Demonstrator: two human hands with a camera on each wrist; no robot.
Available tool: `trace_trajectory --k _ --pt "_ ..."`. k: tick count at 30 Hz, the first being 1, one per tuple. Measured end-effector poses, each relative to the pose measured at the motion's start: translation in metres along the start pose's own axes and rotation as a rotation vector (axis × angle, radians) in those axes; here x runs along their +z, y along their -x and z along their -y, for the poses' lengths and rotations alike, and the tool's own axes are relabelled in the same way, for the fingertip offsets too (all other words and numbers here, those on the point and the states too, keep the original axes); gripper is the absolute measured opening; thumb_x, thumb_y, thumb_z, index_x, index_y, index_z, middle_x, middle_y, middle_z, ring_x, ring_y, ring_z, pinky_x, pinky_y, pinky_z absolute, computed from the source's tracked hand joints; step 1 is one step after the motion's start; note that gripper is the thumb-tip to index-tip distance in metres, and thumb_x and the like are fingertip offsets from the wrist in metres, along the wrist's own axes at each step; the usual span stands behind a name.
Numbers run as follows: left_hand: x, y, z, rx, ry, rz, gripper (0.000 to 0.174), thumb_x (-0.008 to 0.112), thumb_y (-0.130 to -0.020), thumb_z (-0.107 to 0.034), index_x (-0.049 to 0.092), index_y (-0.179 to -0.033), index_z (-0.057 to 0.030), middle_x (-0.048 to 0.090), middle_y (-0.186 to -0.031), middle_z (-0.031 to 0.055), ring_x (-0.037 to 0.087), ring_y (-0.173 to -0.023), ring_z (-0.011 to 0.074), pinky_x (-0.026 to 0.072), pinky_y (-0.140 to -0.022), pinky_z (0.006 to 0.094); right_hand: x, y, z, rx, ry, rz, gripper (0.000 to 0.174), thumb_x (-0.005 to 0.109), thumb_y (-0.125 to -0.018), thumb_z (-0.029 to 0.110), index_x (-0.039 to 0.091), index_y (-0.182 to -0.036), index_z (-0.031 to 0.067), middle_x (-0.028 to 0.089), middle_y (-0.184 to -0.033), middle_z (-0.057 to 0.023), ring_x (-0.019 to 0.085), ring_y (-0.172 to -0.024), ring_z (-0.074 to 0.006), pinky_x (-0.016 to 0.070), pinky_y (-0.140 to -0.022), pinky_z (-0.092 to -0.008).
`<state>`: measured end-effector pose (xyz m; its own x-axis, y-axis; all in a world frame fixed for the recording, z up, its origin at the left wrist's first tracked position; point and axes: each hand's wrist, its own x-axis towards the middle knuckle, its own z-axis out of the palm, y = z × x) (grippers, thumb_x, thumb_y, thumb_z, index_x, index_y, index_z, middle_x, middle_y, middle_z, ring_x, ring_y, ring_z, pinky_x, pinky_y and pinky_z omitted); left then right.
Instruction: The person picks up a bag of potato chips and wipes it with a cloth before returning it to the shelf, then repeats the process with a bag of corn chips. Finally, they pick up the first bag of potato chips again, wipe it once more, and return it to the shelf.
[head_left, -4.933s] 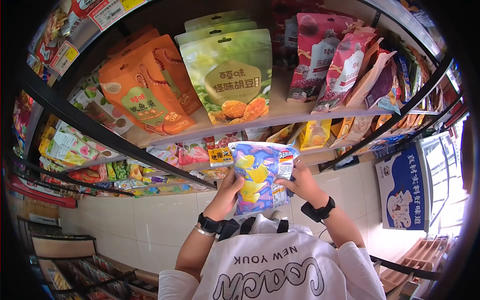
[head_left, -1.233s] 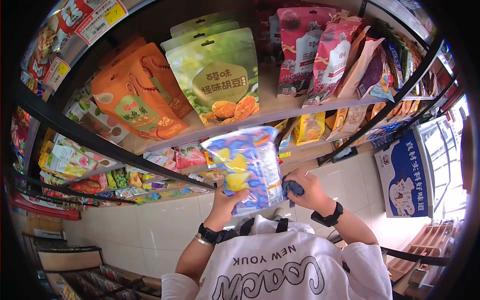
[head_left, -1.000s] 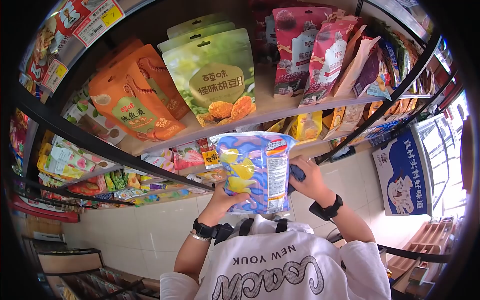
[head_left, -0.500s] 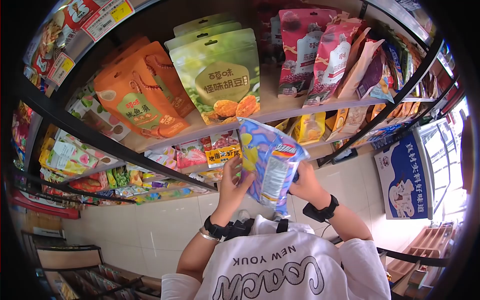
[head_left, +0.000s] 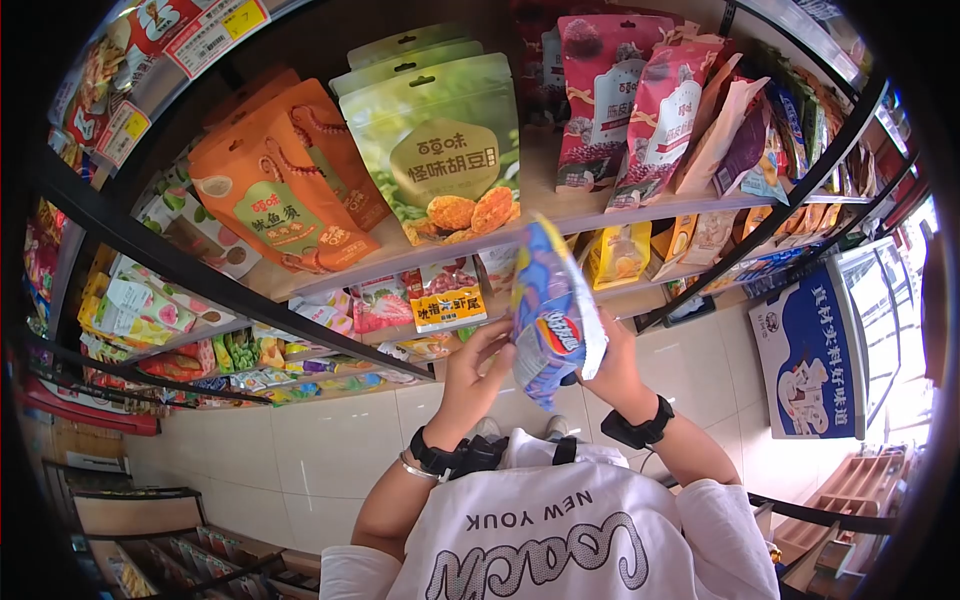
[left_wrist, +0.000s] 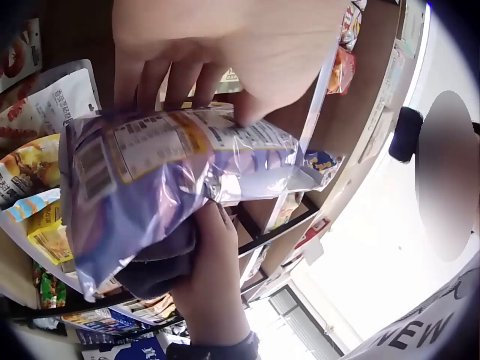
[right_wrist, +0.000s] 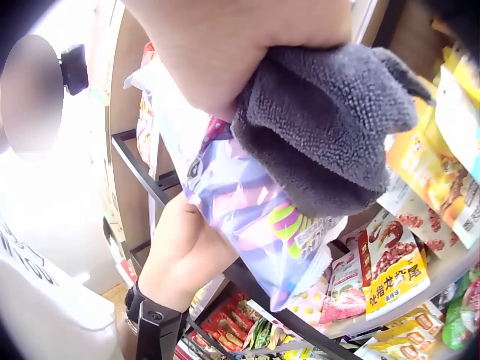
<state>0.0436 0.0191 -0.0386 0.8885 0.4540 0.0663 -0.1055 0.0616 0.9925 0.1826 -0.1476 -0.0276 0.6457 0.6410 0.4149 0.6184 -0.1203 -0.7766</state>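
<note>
A purple-blue snack bag (head_left: 548, 325) with yellow shapes stands almost edge-on between both hands in the head view. My right hand (head_left: 615, 372) grips its right side together with a dark grey terry cloth (right_wrist: 322, 127), bunched in the palm. At the bag's other side is my left hand (head_left: 470, 385), fingers loosely extended with the tips at its surface. In the left wrist view the printed label and barcode of the bag (left_wrist: 150, 169) face up, with the left fingers (left_wrist: 187, 79) partly hidden behind it and the cloth (left_wrist: 161, 262) beneath.
Ahead, a wooden shelf (head_left: 450, 258) holds orange pouches (head_left: 280, 190), green pouches (head_left: 435, 150) and dark red pouches (head_left: 650, 120). Lower shelves carry more packets. Black shelf rails (head_left: 230, 280) cross on the left. A blue-and-white cabinet (head_left: 805, 360) stands at right, with tiled floor (head_left: 330, 440) below.
The bag has turned from broad-side to nearly edge-on and shifted right. My left hand has eased from gripping its left side to touching it; the right keeps its hold with the cloth.
</note>
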Motion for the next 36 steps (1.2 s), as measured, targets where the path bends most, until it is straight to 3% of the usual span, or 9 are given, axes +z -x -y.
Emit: trace_trajectory --k 3,6,11,15,22,25,27,34,36 --pt "0.007 -0.001 -0.015 0.182 -0.088 0.183 0.091 0.085 -0.077 -0.025 0.035 -0.146 0.0028 0.047 -0.143 0.0182 0.047 -0.133 0.0253 0.0367 -0.112 0.0392 0.0 0.002 0.009 0.036 -0.015 0.011 0.045 0.076 -0.07 0.008 0.06 -0.111 0.003 0.064 -0.093 -0.0161 0.063 -0.087 -0.0382 0.0505 -0.075 -0.0405" --pt "0.014 -0.005 -0.008 0.193 -0.129 0.22 0.122 0.094 -0.061 -0.035 0.022 -0.152 0.0007 0.036 -0.15 0.0177 0.041 -0.138 0.0263 0.031 -0.115 0.0407 0.008 0.007 0.017 -0.082 0.1 0.024 0.042 0.078 -0.071 0.009 0.059 -0.107 0.0034 0.063 -0.097 -0.0157 0.063 -0.089 -0.0379 0.0515 -0.075 -0.0426" --pt "0.012 -0.005 0.006 0.007 -0.074 0.019 0.102 0.098 -0.055 -0.023 0.04 -0.134 0.0025 0.052 -0.134 0.0129 0.055 -0.12 0.0213 0.0468 -0.101 0.0352 0.014 0.008 0.03 -0.228 0.133 0.065 0.041 0.078 -0.068 0.009 0.06 -0.105 0.0035 0.062 -0.095 -0.0148 0.063 -0.087 -0.0357 0.053 -0.075 -0.0426" --pt "0.012 -0.006 0.004 0.157 0.038 -0.083 0.083 0.094 -0.065 -0.017 0.045 -0.13 0.001 0.061 -0.123 0.0112 0.059 -0.115 0.0191 0.048 -0.098 0.035 0.017 0.008 0.034 -0.331 0.152 0.122 0.045 0.078 -0.065 0.006 0.062 -0.107 0.0046 0.061 -0.098 -0.0129 0.062 -0.089 -0.0343 0.0536 -0.076 -0.0418" --pt "0.007 -0.011 0.003 0.024 0.091 -0.29 0.05 0.083 -0.08 -0.017 0.058 -0.118 0.0027 0.067 -0.111 0.0088 0.064 -0.099 0.0133 0.0511 -0.086 0.0286 0.015 0.002 0.041 -0.458 0.12 0.188 0.053 0.078 -0.061 0.001 0.063 -0.112 0.0052 0.061 -0.1 -0.0113 0.061 -0.09 -0.0335 0.0534 -0.079 -0.0421" --pt "0.001 -0.013 -0.001 -0.014 0.097 -0.296 0.034 0.077 -0.086 -0.014 0.065 -0.112 0.0024 0.07 -0.106 0.0069 0.065 -0.094 0.0106 0.0515 -0.083 0.0265 0.005 -0.012 0.036 -0.434 0.181 0.032 0.055 0.079 -0.06 0.003 0.063 -0.113 0.0049 0.061 -0.106 -0.0117 0.061 -0.093 -0.0327 0.0522 -0.081 -0.0413" --pt "0.003 -0.013 -0.01 -0.06 0.159 -0.29 0.031 0.077 -0.087 -0.014 0.066 -0.111 0.0024 0.071 -0.104 0.0062 0.065 -0.092 0.0102 0.0515 -0.082 0.026 0.0 -0.024 0.036 -0.403 0.239 -0.117 0.056 0.08 -0.061 0.004 0.062 -0.114 0.0054 0.061 -0.106 -0.0112 0.061 -0.094 -0.0319 0.0514 -0.081 -0.0403" --pt "0.002 -0.016 -0.003 -0.016 0.091 -0.247 0.032 0.076 -0.088 -0.017 0.068 -0.111 0.0023 0.072 -0.103 0.0063 0.065 -0.09 0.0099 0.0516 -0.08 0.0261 0.013 -0.008 0.033 -0.625 0.276 0.182 0.059 0.08 -0.061 0.002 0.062 -0.116 0.0055 0.06 -0.11 -0.0105 0.06 -0.1 -0.0321 0.0506 -0.086 -0.0434" --pt "-0.002 -0.017 -0.004 -0.008 0.032 -0.247 0.032 0.077 -0.087 -0.017 0.069 -0.111 0.0023 0.072 -0.103 0.0064 0.065 -0.09 0.0103 0.0518 -0.08 0.0266 0.0 -0.021 0.03 -0.504 0.314 0.065 0.057 0.078 -0.061 0.004 0.063 -0.116 0.006 0.06 -0.106 -0.0108 0.059 -0.098 -0.0315 0.051 -0.086 -0.0417"
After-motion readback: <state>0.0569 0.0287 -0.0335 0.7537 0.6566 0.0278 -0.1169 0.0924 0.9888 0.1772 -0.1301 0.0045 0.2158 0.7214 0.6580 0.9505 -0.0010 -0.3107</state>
